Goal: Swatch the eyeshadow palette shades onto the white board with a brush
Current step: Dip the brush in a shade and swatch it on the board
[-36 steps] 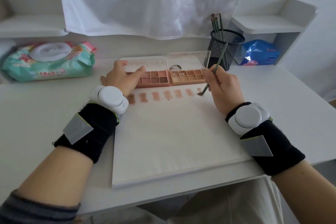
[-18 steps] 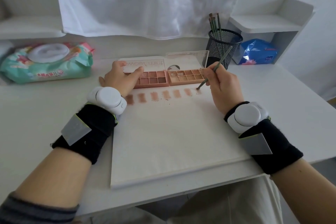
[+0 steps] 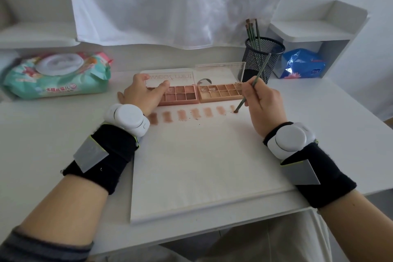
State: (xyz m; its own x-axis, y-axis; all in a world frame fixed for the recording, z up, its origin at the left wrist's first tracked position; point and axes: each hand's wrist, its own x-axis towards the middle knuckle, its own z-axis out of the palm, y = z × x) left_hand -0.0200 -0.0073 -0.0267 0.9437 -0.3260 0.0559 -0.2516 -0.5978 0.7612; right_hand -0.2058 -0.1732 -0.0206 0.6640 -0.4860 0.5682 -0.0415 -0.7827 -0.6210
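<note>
- Your right hand (image 3: 262, 108) gripped the green-handled brush (image 3: 253, 85) in its curled fingers, the handle tilted up and away from you toward the mesh cup (image 3: 263, 57).
- The brush tip touched the white board (image 3: 202, 166) at the right end of the swatch row (image 3: 191, 114), just in front of the orange-toned eyeshadow palette (image 3: 221, 92).
- The row held pink-brown patches running from beside your left wrist to the brush tip, with loose powder specks near the middle ones.
- Your left hand (image 3: 142, 94) lay flat with fingers relaxed on the left part of the pink palette (image 3: 180, 97), pressing it down and gripping nothing.
- The two palettes sat side by side, touching, at the far edge of the board, their clear lids open and standing behind them.
- The board lay on the white surface (image 3: 42, 144), its near edge close to the surface's front.
- A wet-wipe pack (image 3: 57, 76) sat far left; the mesh cup held more brushes, and a blue bag (image 3: 302, 64) was tucked under the right shelf (image 3: 314, 34).
</note>
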